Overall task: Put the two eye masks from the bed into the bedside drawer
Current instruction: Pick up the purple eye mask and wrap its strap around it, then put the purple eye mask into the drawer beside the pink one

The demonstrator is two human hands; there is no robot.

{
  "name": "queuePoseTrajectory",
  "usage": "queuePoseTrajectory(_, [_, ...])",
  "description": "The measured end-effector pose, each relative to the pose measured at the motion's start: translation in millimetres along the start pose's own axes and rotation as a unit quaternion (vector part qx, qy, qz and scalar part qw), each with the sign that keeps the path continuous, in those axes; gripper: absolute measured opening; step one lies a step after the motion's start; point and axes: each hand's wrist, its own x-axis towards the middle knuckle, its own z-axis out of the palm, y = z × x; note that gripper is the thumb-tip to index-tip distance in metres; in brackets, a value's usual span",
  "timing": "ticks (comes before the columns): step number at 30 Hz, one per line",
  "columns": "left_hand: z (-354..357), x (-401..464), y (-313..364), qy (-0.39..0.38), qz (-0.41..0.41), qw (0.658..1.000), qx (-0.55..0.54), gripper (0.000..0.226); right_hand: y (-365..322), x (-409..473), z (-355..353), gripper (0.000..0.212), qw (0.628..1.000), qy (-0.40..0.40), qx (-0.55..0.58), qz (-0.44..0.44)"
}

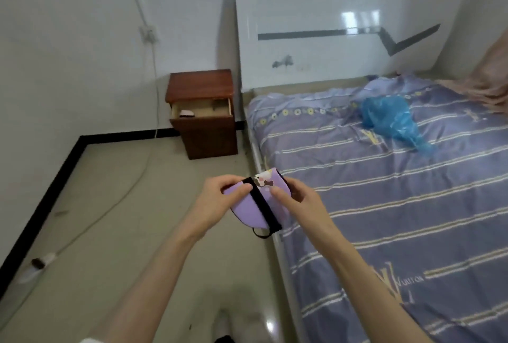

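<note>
A purple eye mask with a black strap is held folded in front of me, over the bed's left edge. My left hand pinches its left side and my right hand grips its right side. The brown bedside cabinet stands at the head of the bed with its top drawer pulled open. A small pale item lies inside the drawer; I cannot tell what it is. No second mask shows on the bed.
The bed with a purple striped cover fills the right side. A blue plastic bag lies on it near the white headboard. A cable runs across the floor to a plug at the left.
</note>
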Motion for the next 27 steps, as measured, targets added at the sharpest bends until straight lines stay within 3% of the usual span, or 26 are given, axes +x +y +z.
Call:
queuePoseTrajectory(4, [-52.9,45.4,-34.3,0.092,-0.102,0.974,-0.183,0.012,13.7,65.8,55.0,0.025,0.993,-0.070,0.065,0.074])
queuePoseTrajectory(6, [-81.6,74.4,-51.2,0.111,-0.131,0.957,-0.235,0.014,14.6,107.3,82.9,0.023,0.986,-0.063,0.114,0.101])
queuePoseTrajectory(10, [-128.5,129.0,-80.4,0.117,-0.176,0.933,-0.293,0.014,3.4,179.7,125.5,0.020,0.973,-0.034,0.177,0.143])
queuePoseTrajectory(16, [-162.7,205.7,-116.8,0.105,-0.229,0.904,-0.345,0.012,0.7,264.7,151.6,0.018,0.977,-0.019,0.128,0.168])
queuePoseTrajectory(21, [-183.3,294.3,-160.7,0.117,-0.240,0.947,-0.176,0.028,13.3,370.1,148.7,0.014,0.978,0.031,0.093,0.182])
queuePoseTrajectory(24, [-204.8,359.8,-191.3,0.136,-0.220,0.966,-0.010,0.037,23.1,451.2,142.7,0.012,0.975,0.046,0.096,0.197])
queuePoseTrajectory(27, [-225.0,433.1,-221.7,0.117,-0.166,0.963,0.178,0.047,32.0,541.3,138.5,0.010,0.969,0.044,0.111,0.218])
